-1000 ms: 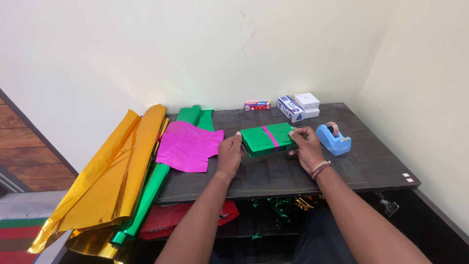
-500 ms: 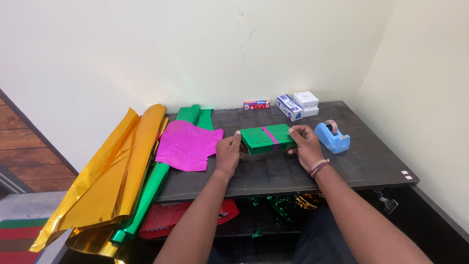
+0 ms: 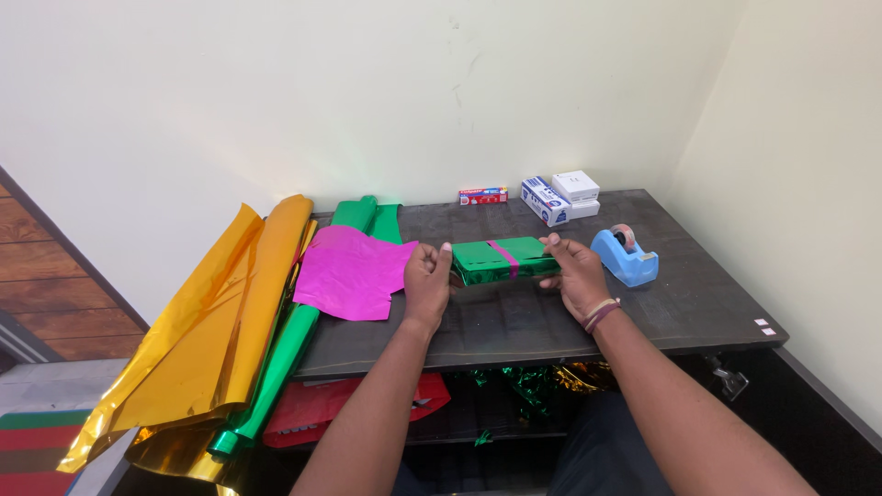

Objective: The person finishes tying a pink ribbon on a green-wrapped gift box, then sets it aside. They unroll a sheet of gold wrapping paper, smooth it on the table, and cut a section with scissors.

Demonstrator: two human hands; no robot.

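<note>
Landmark = green wrapped box (image 3: 503, 261), mid of dark table (image 3: 698, 312), w/ pink band across its middle.

Around it: pink foil sheet (image 3: 354, 272) lies flat just left of box, partly under the left hand's side; green foil roll (image 3: 299, 335) further left, running off table's front edge; gold foil sheets (image 3: 216, 326) left again, draped over the edge; blue tape dispenser (image 3: 626, 258) just right of box, close behind the right hand; small white-blue boxes (image 3: 560, 198) behind-right of box, near wall; thin red-blue carton (image 3: 483, 196) straight behind box at wall; red bag & foil scraps (image 3: 367, 404) below table, in front of box. Nothing lies btwn box and hands; table in front of box bare.

Hands: left hand (image 3: 428, 280) curled round box's left end, thumb on top, fingers clamped on it; right hand (image 3: 574, 271) grips box's right end, fingers bent over top edge, wrist w/ bands. Box sits btwn both hands, held at both ends; whether it's raised off the table or resting, can't tell.
</note>
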